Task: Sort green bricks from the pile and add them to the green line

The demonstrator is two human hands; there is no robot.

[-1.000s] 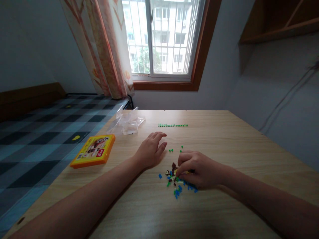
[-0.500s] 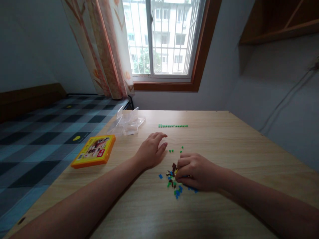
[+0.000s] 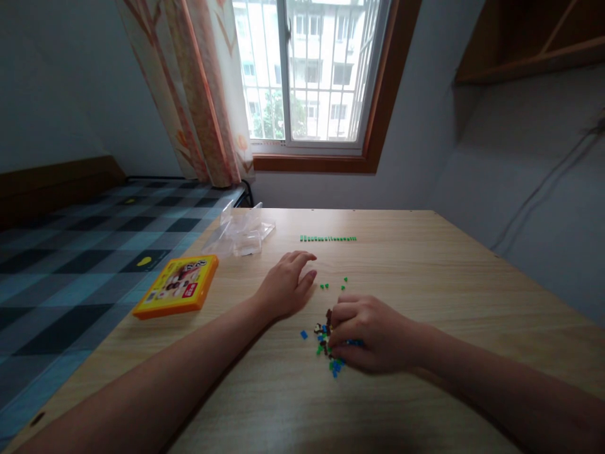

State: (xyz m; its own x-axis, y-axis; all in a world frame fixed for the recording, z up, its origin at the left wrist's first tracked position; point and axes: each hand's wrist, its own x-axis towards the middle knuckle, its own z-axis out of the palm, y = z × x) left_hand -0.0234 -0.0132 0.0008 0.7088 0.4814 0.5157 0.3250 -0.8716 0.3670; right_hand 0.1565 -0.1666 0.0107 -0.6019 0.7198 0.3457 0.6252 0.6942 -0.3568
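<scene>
On the pale wood-grained table (image 3: 425, 265), a loose heap of tiny blue, green, brown and cream pieces (image 3: 335, 366) is being taken as the clock's centre. At ten o'clock a flat yellow-and-orange box with a printed lid (image 3: 177, 287) is being supported near the table's edge; at eleven, clear, angular plastic containers (image 3: 248, 243) are being grouped. At twelve, a straight row of tiny green pieces (image 3: 328, 239) is being displayed well apart, with four loose green pieces (image 3: 326, 285) being scattered between. The heap's three-o'clock side is being blocked from view by the bare right hand (image 3: 366, 331); its fingers are being curled down at the pieces, and whether one is being pinched cannot be told. At eleven o'clock the bare left hand (image 3: 286, 284) is being rested, thumb and forefinger being held apart. The heap is being formed of small, mixed shapes, a flat blue rectangular piece (image 3: 304, 335) being set apart at nine.
</scene>
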